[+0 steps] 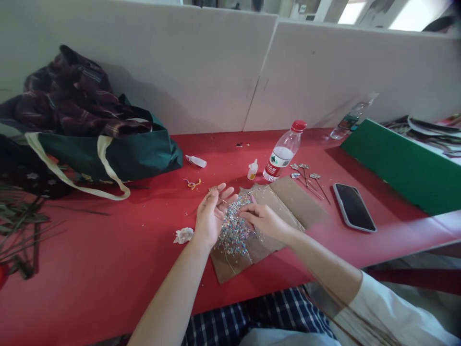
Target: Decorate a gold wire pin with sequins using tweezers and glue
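Left hand [212,211] and right hand [264,222] are linked by one thin stem [228,203], pinched by the right fingertips and held at the left thumb, the other left fingers being spread. Beneath them, glittery pieces [232,235] are heaped on brown cardboard [230,275]. Beyond the right hand, a red-capped bottle [283,151] is seen.

Thin pale stick [230,204]: straight, slanting down to right, held above glittery pile [234,234]. Pile: loose tiny shiny bits, mostly silver and bluish, spread unevenly on left part of creased brown cardboard [297,201].
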Available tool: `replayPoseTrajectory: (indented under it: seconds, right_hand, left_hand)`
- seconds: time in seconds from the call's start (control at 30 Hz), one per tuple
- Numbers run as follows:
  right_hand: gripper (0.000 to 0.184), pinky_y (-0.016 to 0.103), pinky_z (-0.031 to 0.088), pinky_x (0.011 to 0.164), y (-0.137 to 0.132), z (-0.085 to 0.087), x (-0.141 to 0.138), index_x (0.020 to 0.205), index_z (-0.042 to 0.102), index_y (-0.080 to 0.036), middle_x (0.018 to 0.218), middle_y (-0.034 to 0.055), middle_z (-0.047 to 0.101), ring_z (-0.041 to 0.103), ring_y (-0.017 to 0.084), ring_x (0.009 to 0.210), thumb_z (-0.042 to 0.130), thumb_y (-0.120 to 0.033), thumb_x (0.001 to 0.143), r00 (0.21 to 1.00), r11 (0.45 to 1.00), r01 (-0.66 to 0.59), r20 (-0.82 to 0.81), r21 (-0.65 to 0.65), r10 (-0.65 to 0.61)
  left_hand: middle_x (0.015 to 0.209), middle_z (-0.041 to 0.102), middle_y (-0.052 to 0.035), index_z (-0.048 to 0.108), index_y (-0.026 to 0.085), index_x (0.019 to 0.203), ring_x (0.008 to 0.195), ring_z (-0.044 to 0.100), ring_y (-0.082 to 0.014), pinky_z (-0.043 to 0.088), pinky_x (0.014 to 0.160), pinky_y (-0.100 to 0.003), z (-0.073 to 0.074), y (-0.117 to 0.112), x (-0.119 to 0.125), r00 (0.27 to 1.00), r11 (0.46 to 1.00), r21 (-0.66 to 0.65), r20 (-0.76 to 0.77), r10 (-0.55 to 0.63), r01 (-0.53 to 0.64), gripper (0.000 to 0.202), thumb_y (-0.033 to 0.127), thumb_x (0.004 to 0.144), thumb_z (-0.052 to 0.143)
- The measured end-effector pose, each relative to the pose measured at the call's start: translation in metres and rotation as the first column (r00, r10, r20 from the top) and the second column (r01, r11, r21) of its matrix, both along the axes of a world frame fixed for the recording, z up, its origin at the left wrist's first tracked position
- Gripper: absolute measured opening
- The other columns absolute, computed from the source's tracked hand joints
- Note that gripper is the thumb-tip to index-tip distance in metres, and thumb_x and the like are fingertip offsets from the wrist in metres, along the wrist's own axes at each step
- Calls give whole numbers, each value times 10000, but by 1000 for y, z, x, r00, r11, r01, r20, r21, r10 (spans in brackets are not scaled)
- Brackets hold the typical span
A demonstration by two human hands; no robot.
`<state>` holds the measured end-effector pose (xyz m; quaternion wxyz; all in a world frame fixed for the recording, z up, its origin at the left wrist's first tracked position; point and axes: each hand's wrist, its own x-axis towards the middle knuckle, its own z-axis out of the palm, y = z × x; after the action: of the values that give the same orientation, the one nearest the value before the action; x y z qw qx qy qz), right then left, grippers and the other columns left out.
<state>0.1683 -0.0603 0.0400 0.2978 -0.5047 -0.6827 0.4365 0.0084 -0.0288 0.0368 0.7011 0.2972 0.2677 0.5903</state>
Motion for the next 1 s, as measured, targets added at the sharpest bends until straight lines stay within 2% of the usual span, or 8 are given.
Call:
replayPoseTrajectory:
  seconds: [0.1,0.17,0.27,0.37,0.5,0.6,0.83,1.0]
  right_hand:
    - [290,231,417,508,3,-1,23,895,652,-198,538,-32,563,519,103,481,458,-413,899,991,997,68,114,31,-71]
    - [298,248,455,601,5,-2,47,947,661,-222,638,-13,634,585,123,579,433,-408,902,963,984,153,213,88,-168]
    - [302,301,458,730,11,-5,98,1027,649,-229,864,32,694,633,179,783,426,-377,886,828,906,355,371,233,-420]
    - [339,396,418,828,23,-9,152,1074,646,-211,1070,97,669,608,260,958,394,-317,874,596,786,498,514,367,-617]
    - [317,463,324,936,39,-23,196,1016,675,-200,1245,115,587,543,308,1091,426,-322,863,404,765,470,663,441,-630]
    - [302,447,318,925,48,-33,206,994,680,-199,1260,114,573,546,294,1076,439,-318,856,327,780,429,727,455,-604]
    - [250,406,317,856,55,-34,208,874,661,-159,1056,137,656,572,276,978,451,-285,821,257,765,394,738,510,-624]
    - [257,368,354,814,32,-16,203,935,624,-195,894,75,700,619,215,796,422,-341,870,280,707,435,662,558,-695]
  left_hand:
    - [954,728,-80,675,155,947,872,694,-202,522,877,-352,-4,4,0,988,999,-30,-156,14,-19,325,405,742,706]
    - [927,733,-91,675,141,952,814,700,-204,525,845,-355,-6,5,0,953,998,-61,-301,-17,-1,360,437,748,689]
    - [864,739,-88,653,148,1004,801,698,-216,521,804,-347,-7,5,-1,866,999,-41,-499,-34,15,402,482,782,628]
    - [854,742,-65,636,182,1028,853,684,-226,500,777,-323,-9,4,-3,690,996,79,-723,28,42,390,505,825,558]
    - [887,737,-29,637,217,952,869,662,-209,463,753,-290,-10,5,-6,346,961,224,-925,157,164,372,515,901,420]
    - [914,719,-33,649,219,883,916,624,-214,420,811,-313,-11,5,-6,118,926,306,-951,286,222,336,466,909,424]
    - [992,664,-44,630,208,814,972,533,-240,330,832,-370,-16,2,-4,-275,848,440,-811,516,294,255,409,891,492]
    - [850,642,-60,634,203,744,883,516,-238,309,781,-379,-16,-1,-5,-408,815,437,-712,572,381,356,463,904,450]
